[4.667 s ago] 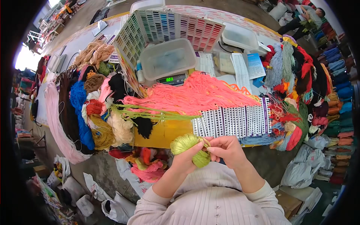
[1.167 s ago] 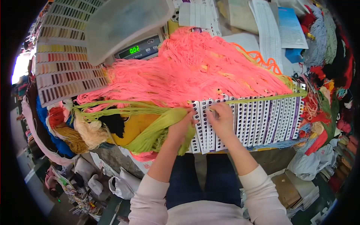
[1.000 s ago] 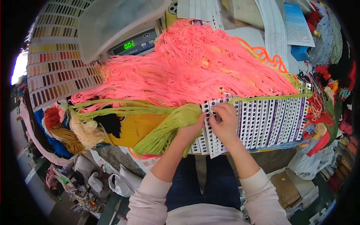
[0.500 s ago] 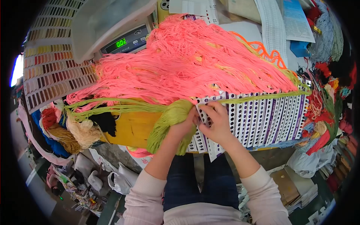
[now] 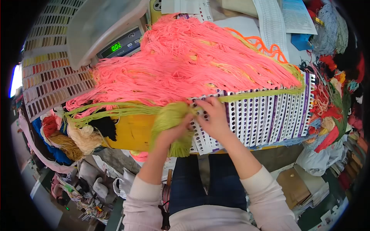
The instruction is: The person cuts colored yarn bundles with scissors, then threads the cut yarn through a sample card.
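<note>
My left hand (image 5: 175, 131) is closed around a thick hank of lime-green thread (image 5: 173, 115), and motion blurs it a little. Long green strands run from the hank to the left table end and, past my hands, to the right. Beside it, my right hand (image 5: 214, 119) has its fingers bent inward, thumb and fingertips close to the left fingertips. What sits between them is too blurred to make out. Under my right hand lies a row of white and purple punched cards (image 5: 254, 119). Coral-pink thread (image 5: 181, 69) is heaped just beyond both hands, partly covering the cards.
A scale (image 5: 121, 44) with a tray stands behind the heap. Colour sample cards (image 5: 54, 77) hang at left. Thread bundles crowd the left (image 5: 83, 138) and right (image 5: 331, 119) table ends. Papers (image 5: 298, 17) lie at the back, an orange cord (image 5: 266, 46) nearer.
My view has shifted slightly, moving the table contents leftward. Both hands stay close together at the hank. The card end jutting below my right hand earlier now sits closer to the row.
</note>
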### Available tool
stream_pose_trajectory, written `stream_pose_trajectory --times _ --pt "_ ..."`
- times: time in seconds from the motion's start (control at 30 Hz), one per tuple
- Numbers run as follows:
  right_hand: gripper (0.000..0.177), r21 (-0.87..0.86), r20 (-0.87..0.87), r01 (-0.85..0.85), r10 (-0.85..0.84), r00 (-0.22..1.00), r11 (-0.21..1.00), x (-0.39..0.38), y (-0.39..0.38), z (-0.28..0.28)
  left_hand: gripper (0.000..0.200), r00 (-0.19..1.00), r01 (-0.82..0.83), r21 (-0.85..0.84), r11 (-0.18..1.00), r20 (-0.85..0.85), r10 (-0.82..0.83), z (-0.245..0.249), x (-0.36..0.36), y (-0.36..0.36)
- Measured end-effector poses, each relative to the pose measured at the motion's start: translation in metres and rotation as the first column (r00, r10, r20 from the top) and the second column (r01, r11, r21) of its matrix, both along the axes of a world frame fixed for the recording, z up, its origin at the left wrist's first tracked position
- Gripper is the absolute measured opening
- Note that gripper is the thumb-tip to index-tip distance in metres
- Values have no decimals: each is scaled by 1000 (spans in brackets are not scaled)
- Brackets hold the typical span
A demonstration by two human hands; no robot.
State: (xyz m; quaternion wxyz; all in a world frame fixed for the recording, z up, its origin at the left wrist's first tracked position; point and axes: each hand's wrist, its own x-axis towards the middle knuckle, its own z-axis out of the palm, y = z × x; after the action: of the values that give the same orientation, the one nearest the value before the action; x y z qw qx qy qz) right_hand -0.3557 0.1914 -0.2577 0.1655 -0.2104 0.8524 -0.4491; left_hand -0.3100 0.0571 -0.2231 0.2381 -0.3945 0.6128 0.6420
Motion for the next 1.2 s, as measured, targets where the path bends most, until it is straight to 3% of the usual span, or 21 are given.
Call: stream_pose_trajectory --times 0.03,0.1,0.2,0.27,0.37,0.4,0.43,0.5,0.53,0.63,0.67,0.73,0.77,0.83,0.9,0.97,1.07,1.1,1.2 --pt "42 127 13 -51 50 999 991 0 -4 3 15 995 -57 -4 998 79 57 -1 6 -12" --pt "42 174 36 -34 29 999 984 -2 -10 6 12 943 -331 143 933 34 330 23 29 -49" --pt "40 266 -6 -30 33 999 963 -3 -15 11 9 743 -663 264 701 114 660 52 84 -124" --pt "40 303 9 -42 41 999 952 -3 -17 14 12 604 -771 310 556 79 793 74 114 -181" --pt "43 309 -49 -31 48 998 951 0 -19 8 19 447 -719 526 454 -150 882 113 149 -252" --pt "43 311 -69 -28 52 996 950 0 -19 12 21 404 -720 524 455 -216 889 126 152 -254" --pt "45 363 -18 -86 99 995 928 -3 -19 20 25 337 -922 50 384 -381 861 154 114 -207" --pt "46 303 21 -89 87 996 949 -3 -19 34 29 474 -854 45 518 -341 811 175 127 -179" --pt "46 274 45 -99 91 995 957 0 -19 43 32 673 -638 246 730 -284 683 178 149 -172" --pt "38 107 -12 -93 95 995 990 23 -18 72 41 789 -470 510 720 -123 602 175 163 -114" --pt "31 55 -57 -79 82 995 995 34 -20 81 43 800 -423 605 675 -101 591 172 164 -100" --pt "12 -62 217 -89 100 971 994 51 -30 126 45 785 -296 749 592 -162 598 168 160 -82" --pt "5 -129 288 -76 111 951 989 61 -36 146 47 782 -267 749 606 -198 591 170 156 -75" --pt "5 -282 554 30 137 821 959 80 -53 188 54 789 -267 696 667 -240 566 182 146 -64" --pt "6 -352 717 96 202 667 931 91 -65 222 49 774 -179 760 624 -283 567 191 143 -62" --pt "8 -375 798 99 266 541 922 96 -72 245 47 762 -103 815 570 -304 572 200 144 -62" --pt "9 -432 841 235 296 452 871 97 -63 258 49 749 -46 871 489 -294 594 213 146 -63" --pt "9 -419 856 295 266 444 859 98 -63 268 50 743 -38 878 477 -294 601 213 149 -61" --pt "9 -285 803 138 158 575 948 106 -64 290 56 772 47 878 477 -335 540 215 149 -56"
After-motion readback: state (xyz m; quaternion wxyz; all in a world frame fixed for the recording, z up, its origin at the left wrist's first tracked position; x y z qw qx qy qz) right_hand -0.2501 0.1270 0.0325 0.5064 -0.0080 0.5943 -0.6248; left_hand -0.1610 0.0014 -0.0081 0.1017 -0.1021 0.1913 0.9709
